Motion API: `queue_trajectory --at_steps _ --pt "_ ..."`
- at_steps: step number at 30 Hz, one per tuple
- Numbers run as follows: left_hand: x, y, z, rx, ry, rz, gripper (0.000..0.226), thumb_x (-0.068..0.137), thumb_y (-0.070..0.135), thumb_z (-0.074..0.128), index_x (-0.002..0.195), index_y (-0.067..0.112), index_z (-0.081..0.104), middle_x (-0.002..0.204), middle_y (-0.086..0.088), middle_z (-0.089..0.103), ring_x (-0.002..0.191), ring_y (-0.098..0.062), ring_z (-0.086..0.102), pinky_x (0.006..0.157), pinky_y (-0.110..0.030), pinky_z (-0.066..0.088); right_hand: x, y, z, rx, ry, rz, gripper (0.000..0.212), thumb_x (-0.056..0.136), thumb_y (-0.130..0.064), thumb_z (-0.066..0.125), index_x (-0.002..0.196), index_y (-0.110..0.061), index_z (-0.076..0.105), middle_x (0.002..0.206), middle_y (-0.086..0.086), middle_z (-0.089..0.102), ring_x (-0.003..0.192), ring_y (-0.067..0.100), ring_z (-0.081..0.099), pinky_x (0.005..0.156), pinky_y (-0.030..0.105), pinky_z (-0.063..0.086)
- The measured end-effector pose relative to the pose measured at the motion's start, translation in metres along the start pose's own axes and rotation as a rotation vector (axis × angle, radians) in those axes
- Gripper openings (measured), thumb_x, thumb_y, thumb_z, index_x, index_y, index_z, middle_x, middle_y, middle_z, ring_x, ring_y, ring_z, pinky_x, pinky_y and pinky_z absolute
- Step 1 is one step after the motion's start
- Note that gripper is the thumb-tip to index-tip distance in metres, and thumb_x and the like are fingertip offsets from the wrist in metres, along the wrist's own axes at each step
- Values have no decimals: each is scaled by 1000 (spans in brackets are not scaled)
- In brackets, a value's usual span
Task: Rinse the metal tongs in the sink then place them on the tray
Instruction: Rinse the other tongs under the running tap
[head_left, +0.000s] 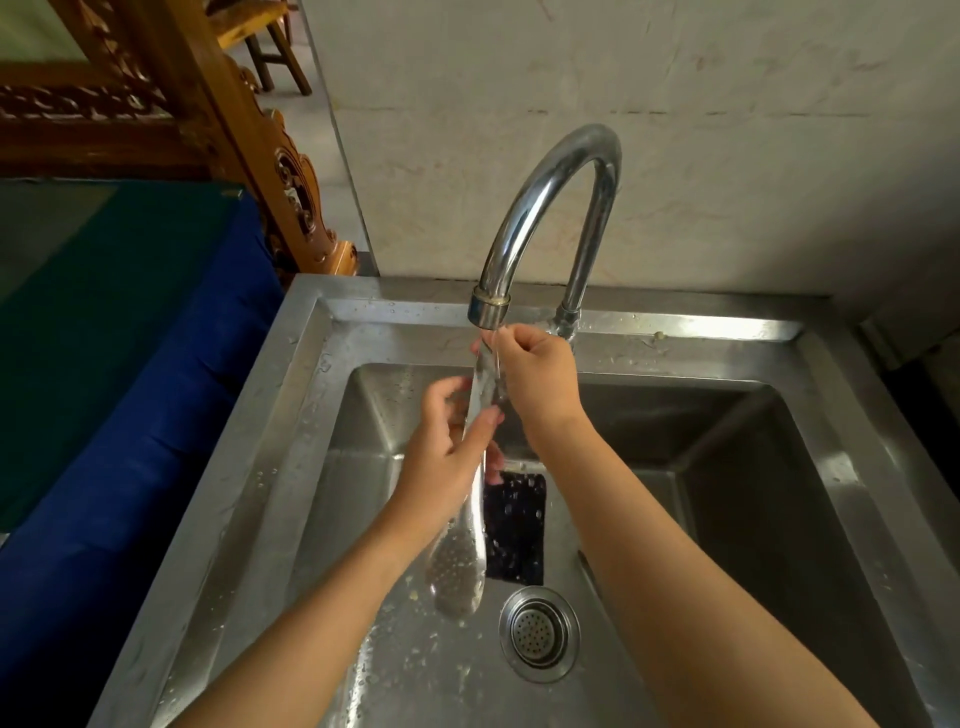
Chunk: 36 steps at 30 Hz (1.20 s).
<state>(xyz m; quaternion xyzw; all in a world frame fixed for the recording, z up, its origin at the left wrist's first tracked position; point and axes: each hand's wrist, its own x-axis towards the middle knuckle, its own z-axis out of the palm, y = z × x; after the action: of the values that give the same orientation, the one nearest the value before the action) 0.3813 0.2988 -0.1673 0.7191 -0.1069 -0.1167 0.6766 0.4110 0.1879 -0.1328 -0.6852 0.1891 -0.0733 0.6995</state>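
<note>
The metal tongs (464, 545) hang upright over the steel sink (311, 395), top end just under the faucet spout (489, 309) and spoon-shaped tip low near the drain. Water runs down along them. My right hand (537, 374) pinches the top end beside the spout. My left hand (447, 447) grips the middle of the tongs, thumb across the front. No tray is in view.
A curved chrome faucet (561, 192) rises from the sink's back rim. In the basin lie a dark rectangular sponge (517, 525) and a round drain strainer (538, 633). A blue and green cloth-covered surface (130, 364) lies to the left, carved wooden furniture (218, 104) behind it.
</note>
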Motion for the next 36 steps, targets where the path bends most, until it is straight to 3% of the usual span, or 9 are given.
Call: queue_trajectory --at_steps 2,6,11,13,22,27,29,33,36 --pt "-3 -3 0 212 78 88 13 90 20 58 98 19 48 99 -3 62 73 -17 65 62 -33 57 2 -1 2 -5 30 19 38 90 -24 53 78 11 60 73 35 53 52 20 40 53 31 40" --pt "-10 -15 -8 755 244 350 18 81 20 70 80 4 60 101 -9 57 93 -18 51 73 -26 45 8 -7 0 -9 64 22 39 90 -29 58 60 -4 56 50 6 42 33 5 25 42 21 36" --pt "-14 -4 -5 95 -22 -169 31 97 28 44 79 7 58 58 -6 65 44 -15 57 45 -21 46 8 -13 -3 77 123 20 44 92 -25 55 50 -16 44 30 -11 37 26 1 30 35 7 32" --pt "-11 -2 -3 114 -37 -142 36 99 31 38 74 12 57 50 -4 61 37 -17 53 43 -22 45 3 -11 -4 9 145 -51 40 92 -27 53 54 -16 47 41 -9 37 32 1 29 36 10 31" --pt "-13 -7 -10 96 22 -138 38 99 31 38 72 10 56 44 -3 53 34 -18 47 40 -34 47 -30 24 -2 -292 -73 -79 32 89 -29 60 67 -6 51 51 -4 40 47 8 34 48 18 33" --pt "-9 1 -13 52 -81 -157 23 96 29 46 85 14 60 59 -1 66 46 -18 62 44 -22 47 -17 4 -6 -151 -78 -45 35 89 -30 58 79 3 63 60 10 47 53 19 40 55 33 42" --pt "-13 1 -18 -44 -135 -207 19 93 30 51 91 13 60 66 -4 70 51 -21 66 45 -24 51 -7 -7 -10 -30 9 10 34 91 -29 56 78 1 65 60 8 52 52 18 45 54 27 44" --pt "-24 -6 -21 -28 164 -199 40 84 46 56 83 6 61 56 -5 61 40 -15 52 33 -16 37 -2 -8 -14 87 68 69 29 91 -30 55 67 -17 62 60 1 51 50 10 43 51 20 40" --pt "-21 -11 -19 23 356 -194 44 89 44 54 71 3 55 57 -10 50 43 -17 48 33 -14 34 -16 4 -6 143 92 83 31 91 -29 57 66 -10 57 52 -2 43 42 6 36 44 18 35"
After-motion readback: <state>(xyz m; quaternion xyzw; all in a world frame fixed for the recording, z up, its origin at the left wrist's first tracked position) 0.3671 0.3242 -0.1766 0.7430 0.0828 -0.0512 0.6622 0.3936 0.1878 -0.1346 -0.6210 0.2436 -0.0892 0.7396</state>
